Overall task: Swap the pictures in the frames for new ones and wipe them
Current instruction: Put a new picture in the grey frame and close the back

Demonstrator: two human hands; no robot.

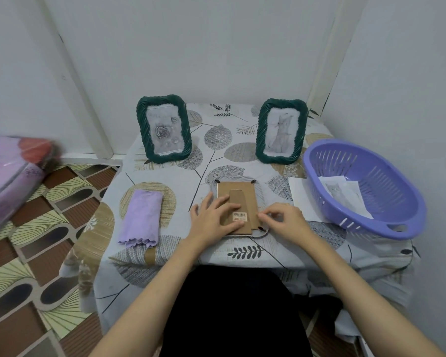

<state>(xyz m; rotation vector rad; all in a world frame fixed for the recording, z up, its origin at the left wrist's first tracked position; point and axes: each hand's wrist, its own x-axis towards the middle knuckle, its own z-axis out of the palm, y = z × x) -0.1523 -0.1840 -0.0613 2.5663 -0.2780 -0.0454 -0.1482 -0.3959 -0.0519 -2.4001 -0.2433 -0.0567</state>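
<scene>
Both forearms reach in from six o'clock over a table draped in a leaf-print tablecloth [216,155]. At centre lies a face-down picture frame [238,207], its brown cardboard backing up. Fingers straight, the left hand [214,217] presses flat on the backing's seven o'clock corner. At the frame's five o'clock edge, the right hand [283,219] pinches something too small to make out. Two green rope-edged frames stand behind: a rose picture frame [164,128] at eleven o'clock, a cat picture frame [281,131] at one. A folded lilac cloth [142,217] lies at nine o'clock. At three o'clock, a purple basket [363,186] holds printed pictures [345,195].
</scene>
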